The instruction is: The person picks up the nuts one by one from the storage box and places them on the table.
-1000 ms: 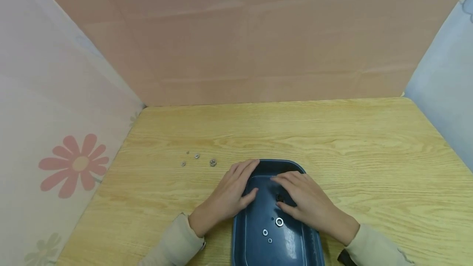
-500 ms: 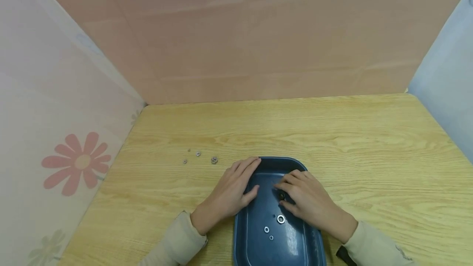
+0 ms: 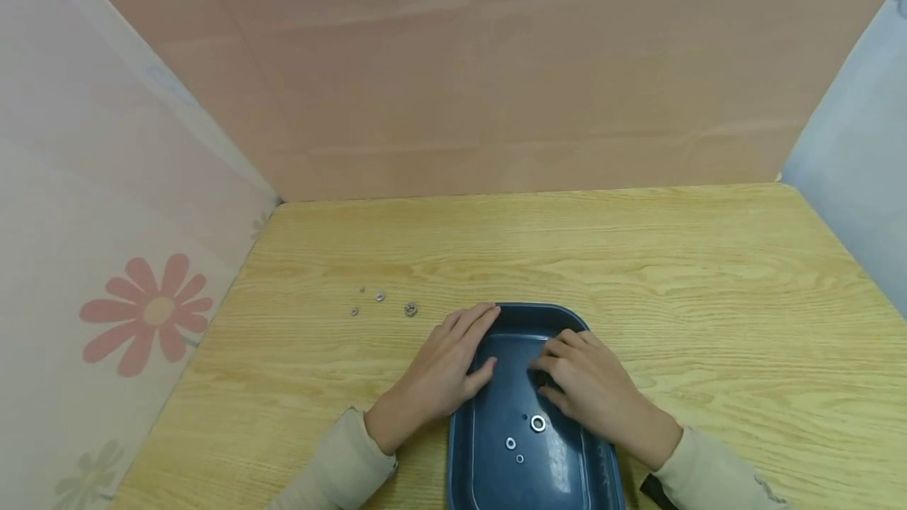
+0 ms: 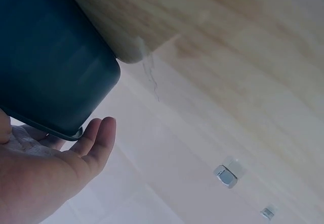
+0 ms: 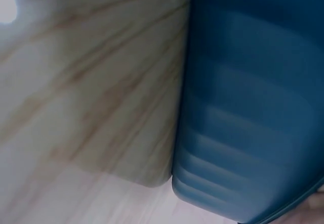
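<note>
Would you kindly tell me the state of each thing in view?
Tray: open side up on the table.
Three metal rings: lying in the tray, apart.
Tiny dark piece: beside the largest ring.
Four small pieces: on the table, apart.
Left hand: fingers at the tray's rim.
Right hand: fingers bent, grip mostly hidden.

Flowered panel (image 3: 156,313) and tan backdrop (image 3: 496,69) screen the table (image 3: 694,258), booth-like.

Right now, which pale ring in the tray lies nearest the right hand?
The largest ring, beside the dark speck; both smaller rings lie farther from the right hand.
</note>
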`<state>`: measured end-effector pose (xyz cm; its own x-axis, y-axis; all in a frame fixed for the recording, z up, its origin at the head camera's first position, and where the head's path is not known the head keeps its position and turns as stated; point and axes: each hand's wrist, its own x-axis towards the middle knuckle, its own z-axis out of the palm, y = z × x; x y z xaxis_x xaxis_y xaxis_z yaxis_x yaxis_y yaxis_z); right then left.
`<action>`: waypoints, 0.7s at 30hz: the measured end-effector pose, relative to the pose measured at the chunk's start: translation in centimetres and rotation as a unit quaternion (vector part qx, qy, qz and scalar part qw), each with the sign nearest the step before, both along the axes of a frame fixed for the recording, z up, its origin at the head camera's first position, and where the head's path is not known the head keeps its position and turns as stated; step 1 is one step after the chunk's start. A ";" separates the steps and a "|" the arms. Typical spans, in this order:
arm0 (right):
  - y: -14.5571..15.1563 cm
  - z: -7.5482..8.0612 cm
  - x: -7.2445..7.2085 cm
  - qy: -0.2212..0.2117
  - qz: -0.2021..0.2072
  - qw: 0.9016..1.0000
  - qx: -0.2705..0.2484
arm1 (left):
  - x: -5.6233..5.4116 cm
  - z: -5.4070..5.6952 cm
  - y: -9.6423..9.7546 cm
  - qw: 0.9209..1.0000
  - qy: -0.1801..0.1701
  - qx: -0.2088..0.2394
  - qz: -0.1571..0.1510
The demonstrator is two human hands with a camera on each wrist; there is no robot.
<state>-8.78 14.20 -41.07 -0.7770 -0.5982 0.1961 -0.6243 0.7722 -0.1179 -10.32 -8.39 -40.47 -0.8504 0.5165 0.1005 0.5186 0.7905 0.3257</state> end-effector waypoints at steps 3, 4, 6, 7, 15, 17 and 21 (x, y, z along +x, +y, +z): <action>0.0 0.1 0.0 -0.001 0.000 1.000 0.000 | 0.0 0.0 0.0 1.000 -0.001 0.000 0.001; -0.1 0.1 0.1 -0.001 -0.001 1.000 0.000 | 0.1 0.0 0.0 1.000 0.000 0.000 0.002; -0.1 0.1 0.1 -0.001 -0.004 1.000 0.000 | 0.0 0.0 0.0 1.000 0.001 0.000 0.002; -0.1 0.0 0.1 0.000 -0.004 1.000 -0.001 | 0.0 0.0 0.0 1.000 0.001 0.000 0.001; 0.0 0.0 0.0 -0.018 0.001 1.000 -0.023 | 0.1 0.0 0.0 1.000 0.001 0.001 -0.002; 0.1 0.1 0.0 -0.035 -0.001 0.998 -0.044 | 0.0 0.0 0.0 1.000 0.000 0.001 -0.002; 0.3 0.3 0.0 -0.051 -0.001 0.995 -0.088 | 0.0 0.0 0.0 1.000 0.000 0.001 -0.001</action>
<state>-8.79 14.49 -40.76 -0.7993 -0.5602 0.2175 -0.6007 0.7347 -0.3151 -10.36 -8.41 -40.49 -0.8493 0.5182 0.1010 0.5203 0.7888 0.3273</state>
